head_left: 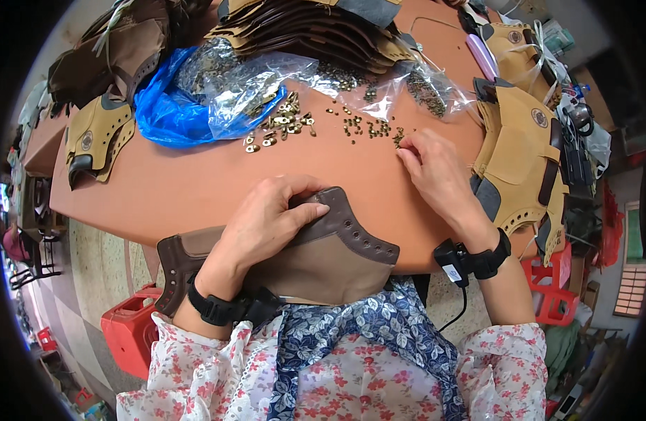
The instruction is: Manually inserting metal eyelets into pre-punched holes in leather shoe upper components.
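Observation:
My left hand (267, 216) is closed on the top edge of a brown boot upper (330, 256), thumb on the near face. The upper lies across the table's near edge and my lap, with a row of metal eyelets along its curved right edge. My right hand (436, 172) reaches to the right end of a scatter of small brass-coloured metal pieces (368, 129), thumb and forefinger pinched together. Whatever lies between those fingertips is too small to make out. Larger metal lace hooks (289, 121) are heaped to the left of the small pieces.
A blue plastic bag (170, 112) and clear bags of metal parts (427, 91) lie behind. Stacked uppers (309, 35) rise at the back; tan uppers (519, 147) pile at the right, another (98, 133) at the left. Red stools (130, 333) stand below the orange-brown tabletop (162, 175).

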Action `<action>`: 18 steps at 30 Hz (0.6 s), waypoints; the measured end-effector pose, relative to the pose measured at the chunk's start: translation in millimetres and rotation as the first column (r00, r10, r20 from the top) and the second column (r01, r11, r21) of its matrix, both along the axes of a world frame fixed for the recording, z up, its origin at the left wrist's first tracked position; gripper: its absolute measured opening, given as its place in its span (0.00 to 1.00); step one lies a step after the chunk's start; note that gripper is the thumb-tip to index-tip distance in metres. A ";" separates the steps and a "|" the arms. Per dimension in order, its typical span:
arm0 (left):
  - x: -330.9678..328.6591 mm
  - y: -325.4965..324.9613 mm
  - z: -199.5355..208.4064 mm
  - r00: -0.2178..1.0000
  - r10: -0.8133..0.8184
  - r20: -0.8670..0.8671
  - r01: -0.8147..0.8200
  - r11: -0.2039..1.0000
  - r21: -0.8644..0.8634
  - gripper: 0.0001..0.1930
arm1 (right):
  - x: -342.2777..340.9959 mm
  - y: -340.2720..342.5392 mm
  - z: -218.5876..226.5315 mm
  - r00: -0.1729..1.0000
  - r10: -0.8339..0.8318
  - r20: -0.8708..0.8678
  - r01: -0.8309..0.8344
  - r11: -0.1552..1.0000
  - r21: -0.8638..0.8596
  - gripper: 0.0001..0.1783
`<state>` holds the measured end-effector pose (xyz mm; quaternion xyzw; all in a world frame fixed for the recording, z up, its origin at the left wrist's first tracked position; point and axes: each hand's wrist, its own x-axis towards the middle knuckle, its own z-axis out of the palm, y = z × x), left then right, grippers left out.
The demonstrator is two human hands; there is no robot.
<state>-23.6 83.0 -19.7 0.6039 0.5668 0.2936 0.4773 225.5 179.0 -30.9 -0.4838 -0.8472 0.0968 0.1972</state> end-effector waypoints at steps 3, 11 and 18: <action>-0.9 0.4 -2.3 1.000 0.001 0.029 0.000 1.000 -0.009 0.14 | -3.8 2.4 -3.6 1.000 0.018 -0.009 -0.018 0.999 0.042 0.05; -0.4 2.3 -3.8 1.000 -0.003 0.015 0.003 1.000 0.004 0.14 | -2.5 1.7 0.9 0.998 0.041 -0.056 -0.042 0.999 -0.020 0.06; 0.0 2.9 -2.9 1.000 -0.006 0.001 0.006 1.000 0.000 0.13 | -29.1 -48.6 19.6 0.947 -0.005 -0.320 -0.087 0.958 -0.272 0.05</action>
